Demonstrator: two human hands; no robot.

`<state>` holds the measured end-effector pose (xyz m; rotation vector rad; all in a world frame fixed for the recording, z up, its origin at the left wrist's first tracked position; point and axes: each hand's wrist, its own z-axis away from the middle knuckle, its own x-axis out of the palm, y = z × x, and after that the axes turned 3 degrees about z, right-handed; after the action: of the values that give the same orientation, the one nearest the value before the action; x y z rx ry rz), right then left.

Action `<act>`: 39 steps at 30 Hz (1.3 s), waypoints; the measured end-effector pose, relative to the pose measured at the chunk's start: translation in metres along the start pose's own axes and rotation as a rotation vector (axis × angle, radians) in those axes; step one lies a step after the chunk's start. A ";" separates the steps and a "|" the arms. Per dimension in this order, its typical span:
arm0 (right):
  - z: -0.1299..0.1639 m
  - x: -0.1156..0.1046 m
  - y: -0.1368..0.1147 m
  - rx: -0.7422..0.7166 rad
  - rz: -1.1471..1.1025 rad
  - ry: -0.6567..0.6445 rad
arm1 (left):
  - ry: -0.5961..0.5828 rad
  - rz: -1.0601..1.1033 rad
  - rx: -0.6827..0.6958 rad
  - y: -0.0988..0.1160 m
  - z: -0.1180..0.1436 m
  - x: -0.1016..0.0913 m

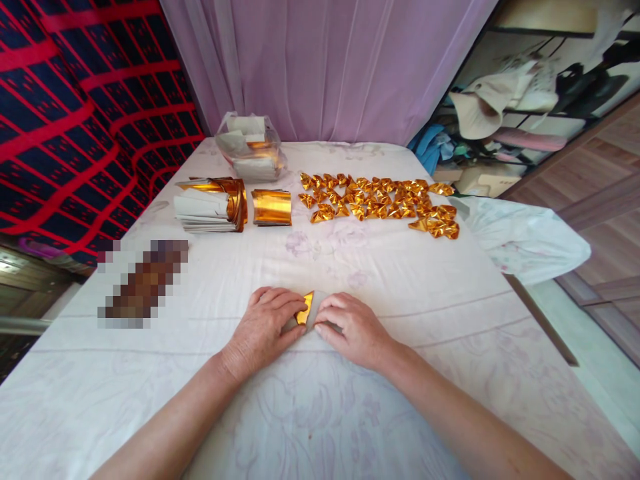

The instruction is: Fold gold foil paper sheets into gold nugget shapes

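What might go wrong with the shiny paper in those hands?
The gold paper might tear or crease crookedly, because fingers of the left hand press on it. The folded gold pieces farther back seem loose on the cloth, so a bump could scatter them.

Tablecloth (465, 313) lies open at right; folded gold pieces (385, 210) obstruct farther back.

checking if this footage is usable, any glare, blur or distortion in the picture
Head view: bright glints on the gold stack and folded pieces; head view: wide-angle stretch, the cabinet leaning at right; head view: a pixelated patch hides whatever lies there; head view: no obvious motion blur on left hand, right hand or paper.
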<state>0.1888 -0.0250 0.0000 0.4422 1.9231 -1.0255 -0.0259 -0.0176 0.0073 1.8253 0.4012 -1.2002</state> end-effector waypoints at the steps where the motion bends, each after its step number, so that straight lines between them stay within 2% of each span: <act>1: 0.000 0.001 0.000 0.008 -0.007 0.014 | 0.002 0.009 -0.003 0.000 0.001 0.000; 8: 0.004 0.015 -0.003 0.084 -0.018 0.185 | -0.002 0.038 -0.042 0.000 0.001 0.001; 11: 0.004 0.017 -0.006 0.110 -0.016 0.208 | 0.002 0.050 -0.044 0.000 0.001 0.002; 27: 0.003 0.018 -0.011 0.151 0.049 0.163 | -0.013 0.060 -0.043 0.001 0.003 0.000; 39: 0.002 0.018 -0.011 0.166 0.052 0.150 | 0.034 0.041 -0.066 0.005 -0.001 0.004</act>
<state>0.1731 -0.0349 -0.0103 0.6771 1.9537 -1.1507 -0.0202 -0.0204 0.0061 1.7910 0.4163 -1.1162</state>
